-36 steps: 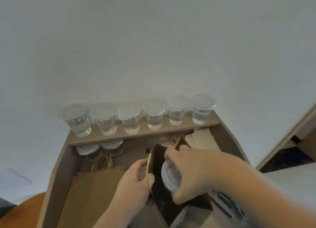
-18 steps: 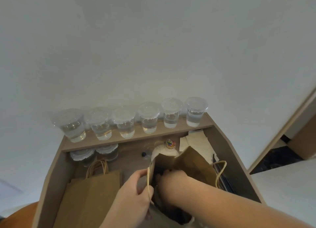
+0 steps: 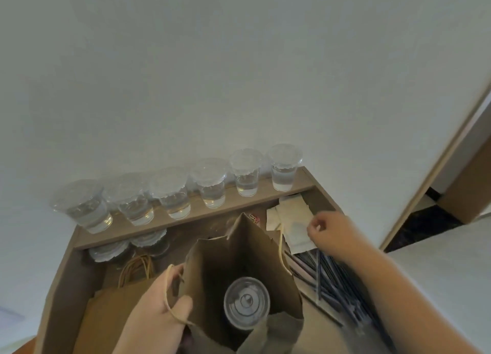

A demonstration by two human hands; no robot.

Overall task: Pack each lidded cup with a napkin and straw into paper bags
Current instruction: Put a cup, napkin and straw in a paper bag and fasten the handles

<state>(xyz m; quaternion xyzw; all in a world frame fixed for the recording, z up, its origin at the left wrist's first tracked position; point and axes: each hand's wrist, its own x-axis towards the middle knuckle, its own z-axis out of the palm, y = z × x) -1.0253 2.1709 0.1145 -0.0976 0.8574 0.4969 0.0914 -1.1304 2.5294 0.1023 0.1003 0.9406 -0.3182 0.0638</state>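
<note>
A plain pale wall (image 3: 239, 74) fills most of the view in soft, even light. A brown desk (image 3: 61, 274) with a raised back ledge (image 3: 265, 197) stands against it. At right, a light door frame (image 3: 430, 173) borders dark floor (image 3: 422, 227).

matt brown kraft paper bag (image 3: 247, 250), glossy clear plastic cup lid (image 3: 246, 302), twisted paper-cord handle (image 3: 170, 298), matt off-white paper napkins (image 3: 291, 221), smooth matt wood-look shelf (image 3: 196, 213)
</note>
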